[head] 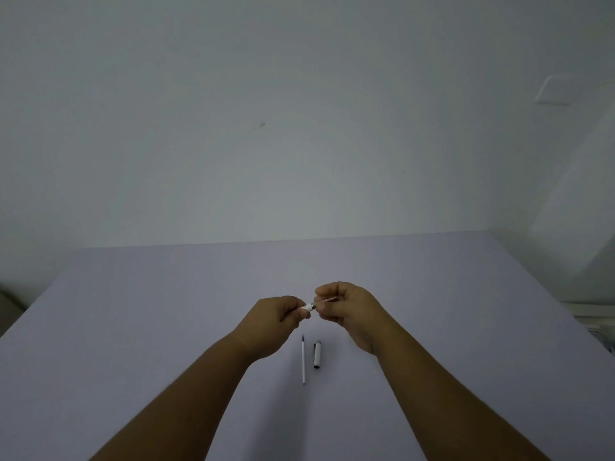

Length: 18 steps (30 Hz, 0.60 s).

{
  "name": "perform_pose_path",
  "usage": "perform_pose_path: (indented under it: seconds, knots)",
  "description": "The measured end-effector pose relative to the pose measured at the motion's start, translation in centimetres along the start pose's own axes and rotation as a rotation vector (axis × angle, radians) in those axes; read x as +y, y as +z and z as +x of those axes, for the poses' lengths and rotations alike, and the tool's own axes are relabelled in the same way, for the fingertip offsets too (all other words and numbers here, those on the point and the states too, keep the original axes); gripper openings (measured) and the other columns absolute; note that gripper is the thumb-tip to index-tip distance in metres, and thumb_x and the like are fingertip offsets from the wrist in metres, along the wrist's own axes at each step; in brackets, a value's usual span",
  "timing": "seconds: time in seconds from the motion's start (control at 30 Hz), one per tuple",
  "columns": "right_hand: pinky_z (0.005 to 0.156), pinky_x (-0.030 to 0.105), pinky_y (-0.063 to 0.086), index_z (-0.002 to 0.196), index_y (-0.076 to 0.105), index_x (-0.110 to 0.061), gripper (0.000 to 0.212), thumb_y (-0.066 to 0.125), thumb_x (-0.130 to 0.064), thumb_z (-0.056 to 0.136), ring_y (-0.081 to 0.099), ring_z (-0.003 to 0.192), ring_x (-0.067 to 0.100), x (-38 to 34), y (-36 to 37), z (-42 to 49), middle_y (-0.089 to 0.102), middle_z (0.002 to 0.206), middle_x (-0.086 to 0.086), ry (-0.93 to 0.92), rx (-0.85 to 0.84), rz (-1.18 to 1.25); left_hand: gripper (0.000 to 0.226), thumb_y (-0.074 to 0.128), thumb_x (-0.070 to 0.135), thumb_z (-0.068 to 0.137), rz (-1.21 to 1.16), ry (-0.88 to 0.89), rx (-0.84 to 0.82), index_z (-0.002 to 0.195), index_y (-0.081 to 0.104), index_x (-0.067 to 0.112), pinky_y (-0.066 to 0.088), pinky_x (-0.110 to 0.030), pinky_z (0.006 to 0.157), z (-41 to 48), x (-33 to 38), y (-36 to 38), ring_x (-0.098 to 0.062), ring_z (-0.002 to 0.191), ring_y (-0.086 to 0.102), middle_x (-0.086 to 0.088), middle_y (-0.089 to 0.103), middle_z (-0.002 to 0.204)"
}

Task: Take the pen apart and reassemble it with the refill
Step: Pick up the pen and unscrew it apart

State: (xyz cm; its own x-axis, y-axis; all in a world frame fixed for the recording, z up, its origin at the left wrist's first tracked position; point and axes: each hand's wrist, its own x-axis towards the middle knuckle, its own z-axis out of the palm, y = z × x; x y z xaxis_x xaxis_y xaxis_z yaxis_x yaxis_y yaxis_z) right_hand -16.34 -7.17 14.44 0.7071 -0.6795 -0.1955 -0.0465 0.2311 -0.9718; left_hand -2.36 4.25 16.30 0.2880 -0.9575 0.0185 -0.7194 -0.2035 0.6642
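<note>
Both hands meet above the middle of the pale purple table [133, 311]. My left hand [276, 319] grips a white pen barrel [307, 307] with a silver ring at its end. My right hand [346, 309] pinches the pen's other end, which is mostly hidden by the fingers. On the table below the hands lies a thin white refill [303, 361] with its dark tip pointing away from me. Just right of it lies the white pen cap [317, 354] with dark ends.
A plain white wall rises behind the table's far edge. A white panel [562, 89] is fixed on the wall at the upper right. Pale objects sit beyond the table's right edge [595, 314].
</note>
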Motion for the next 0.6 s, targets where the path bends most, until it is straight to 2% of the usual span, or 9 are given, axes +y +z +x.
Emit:
perform_pose_path:
  seconds: [0.03,0.1,0.2,0.27,0.33,0.4,0.47,0.53,0.6]
  knots:
    - [0.066,0.022,0.055,0.088,0.067,-0.008,0.007,0.069,-0.011,0.082,0.064,0.071,0.015,-0.11,0.04,-0.03,0.068,0.078,0.005,0.023,-0.002,0.021,0.027,0.046,0.026,0.095,-0.001,0.001,0.005,0.094,0.067,0.010,0.038,-0.019,0.058,0.03,0.04,-0.06,-0.010,0.062,0.049,0.001,0.062,0.075]
    - [0.058,0.020,0.054,0.082,0.069,-0.007,0.020,0.071,-0.027,0.080,0.062,0.061,0.011,-0.13,0.09,-0.02,0.068,0.067,0.002,0.052,0.024,-0.007,0.027,0.046,0.026,0.095,0.005,0.005,0.010,0.093,0.067,0.010,0.036,-0.016,0.055,0.11,0.11,-0.13,-0.005,0.058,0.047,0.002,0.061,0.074]
    - [0.061,0.019,0.053,0.079,0.068,-0.011,0.003,0.068,-0.010,0.082,0.062,0.068,0.014,-0.22,0.01,-0.12,0.067,0.075,0.006,0.009,0.031,-0.031,0.026,0.046,0.026,0.095,0.008,0.000,0.003,0.094,0.067,0.012,0.036,-0.015,0.056,0.22,0.20,-0.09,-0.003,0.059,0.047,0.007,0.059,0.071]
    - [0.067,0.020,0.054,0.085,0.068,-0.013,0.015,0.064,0.001,0.081,0.064,0.075,0.014,-0.19,-0.11,-0.03,0.068,0.083,0.006,-0.024,0.001,-0.006,0.026,0.046,0.027,0.095,0.007,-0.002,0.005,0.095,0.068,0.012,0.038,-0.017,0.058,0.25,0.22,-0.05,-0.005,0.062,0.049,0.008,0.058,0.071]
    - [0.067,0.020,0.054,0.089,0.068,-0.011,0.007,0.068,-0.009,0.082,0.065,0.073,0.012,-0.33,-0.04,-0.12,0.068,0.081,0.004,0.003,-0.008,0.017,0.026,0.046,0.027,0.095,-0.001,-0.006,0.009,0.096,0.068,0.012,0.040,-0.019,0.060,0.23,0.19,-0.05,-0.009,0.065,0.051,0.008,0.059,0.072]
    - [0.060,0.019,0.053,0.085,0.069,-0.008,0.018,0.071,-0.025,0.081,0.062,0.064,0.009,-0.48,0.07,-0.21,0.067,0.073,0.003,0.023,0.020,-0.016,0.025,0.046,0.027,0.095,-0.009,-0.009,0.004,0.096,0.067,0.013,0.040,-0.020,0.060,0.21,0.20,0.03,-0.011,0.065,0.051,0.008,0.059,0.071]
    - [0.061,0.019,0.052,0.083,0.069,-0.012,0.005,0.068,-0.017,0.082,0.061,0.065,0.010,-0.39,-0.11,-0.29,0.066,0.075,0.003,0.006,0.039,-0.080,0.025,0.046,0.026,0.095,-0.010,-0.009,0.001,0.097,0.067,0.015,0.040,-0.020,0.059,0.19,0.23,0.11,-0.010,0.064,0.051,0.010,0.057,0.070]
    - [0.070,0.023,0.052,0.087,0.068,-0.018,0.019,0.063,0.000,0.082,0.062,0.076,0.012,-0.18,-0.36,-0.31,0.066,0.082,0.002,-0.039,0.010,-0.078,0.024,0.046,0.027,0.095,-0.017,-0.017,0.015,0.097,0.067,0.017,0.038,-0.017,0.057,0.20,0.22,0.06,-0.006,0.062,0.050,0.012,0.057,0.070]
    - [0.076,0.025,0.052,0.092,0.068,-0.018,0.022,0.063,0.001,0.082,0.062,0.083,0.015,-0.05,-0.36,-0.48,0.066,0.087,0.002,-0.040,-0.017,-0.029,0.023,0.046,0.026,0.095,-0.026,-0.021,0.025,0.096,0.067,0.018,0.038,-0.016,0.056,0.21,0.19,-0.07,-0.005,0.061,0.049,0.012,0.057,0.070]
